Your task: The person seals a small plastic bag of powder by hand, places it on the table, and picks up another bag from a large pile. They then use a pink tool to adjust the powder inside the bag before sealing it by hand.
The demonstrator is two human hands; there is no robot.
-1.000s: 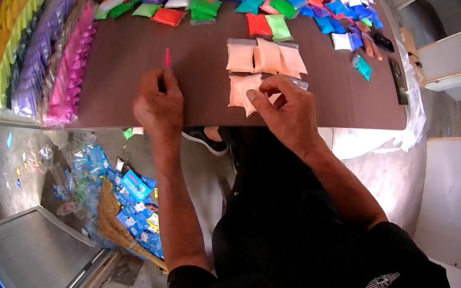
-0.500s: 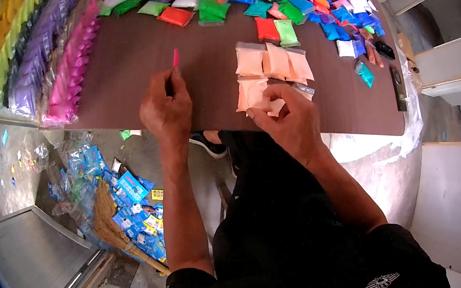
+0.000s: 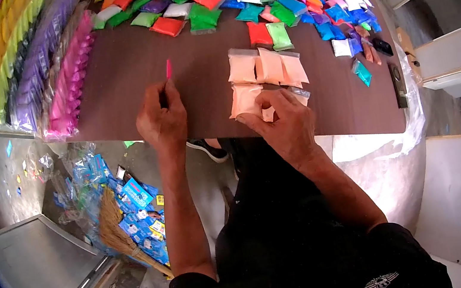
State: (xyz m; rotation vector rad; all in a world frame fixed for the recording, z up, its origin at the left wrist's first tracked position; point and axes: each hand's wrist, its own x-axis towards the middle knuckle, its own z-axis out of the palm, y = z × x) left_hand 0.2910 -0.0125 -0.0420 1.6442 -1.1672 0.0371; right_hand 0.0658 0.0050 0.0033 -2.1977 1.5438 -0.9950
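Note:
My left hand (image 3: 161, 117) is closed, held just above the table's near edge. From its fingers a slim pink stick-like tool (image 3: 168, 69) points up; its exact kind cannot be made out. My right hand (image 3: 284, 120) bends over the lower row of a block of peach-coloured packets, its thumb and fingers pinching the lower left peach packet (image 3: 244, 98). Another lower packet is partly covered by that hand. Above them lies the upper row of peach packets (image 3: 271, 66), in clear plastic sleeves, side by side on the brown table (image 3: 199, 97).
Many loose coloured packets (image 3: 204, 18) spread along the far side and far right. Long strips of yellow, purple and pink packets (image 3: 72, 78) line the left. A black object (image 3: 383, 47) lies near the right edge. Below stand a straw broom (image 3: 113, 223) and blue wrappers (image 3: 136, 195).
The whole view has shifted slightly, moving the table and packets a little left and down. Both hands keep nearly the same places and grips.

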